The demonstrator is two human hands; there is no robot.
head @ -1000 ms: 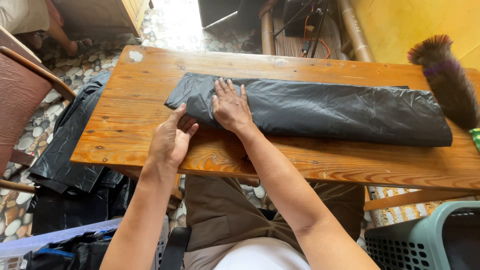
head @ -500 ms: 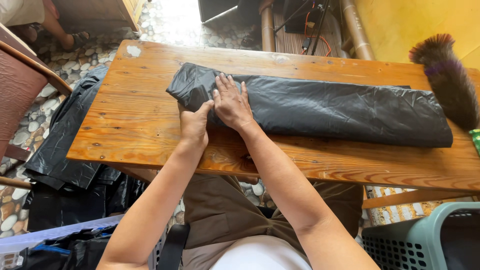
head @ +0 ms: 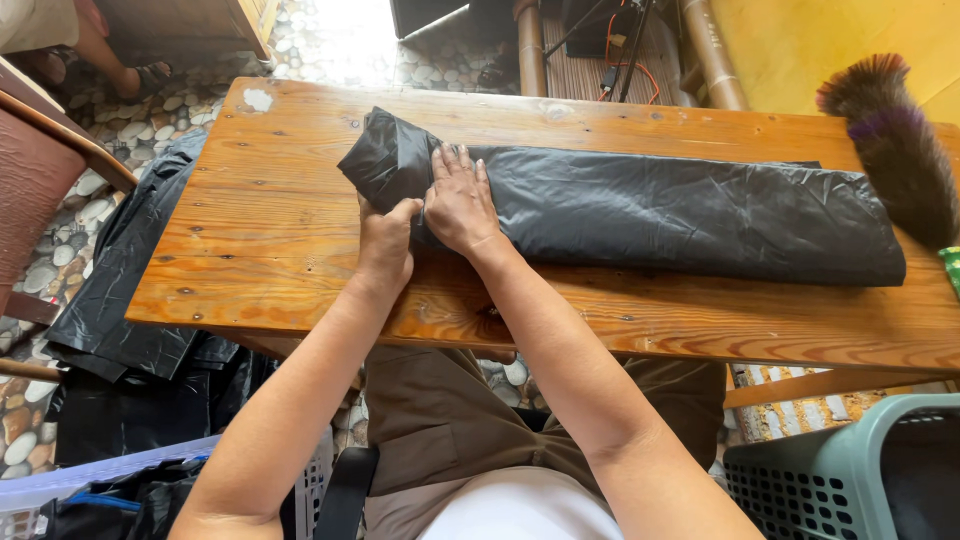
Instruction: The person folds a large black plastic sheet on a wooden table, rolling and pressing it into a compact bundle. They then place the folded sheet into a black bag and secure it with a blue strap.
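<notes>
A long folded black plastic bag [head: 660, 210] lies across the wooden table [head: 270, 240]. My right hand [head: 460, 200] presses flat on the bag near its left end, fingers spread. My left hand [head: 385, 240] grips the near edge of the bag's left end, which is lifted and folding over toward the right hand. The two hands touch each other at the fold.
A feather duster [head: 895, 140] lies at the table's right end. More black plastic bags [head: 120, 290] hang off the left side onto the pebble floor. A green plastic basket [head: 850, 470] stands at lower right, a brown chair [head: 40, 170] at left. Another person's foot [head: 140, 75] shows top left.
My left hand moved from the bare table onto the bag's left end and is lifting it into a fold. The right hand stayed pressed on the bag.
</notes>
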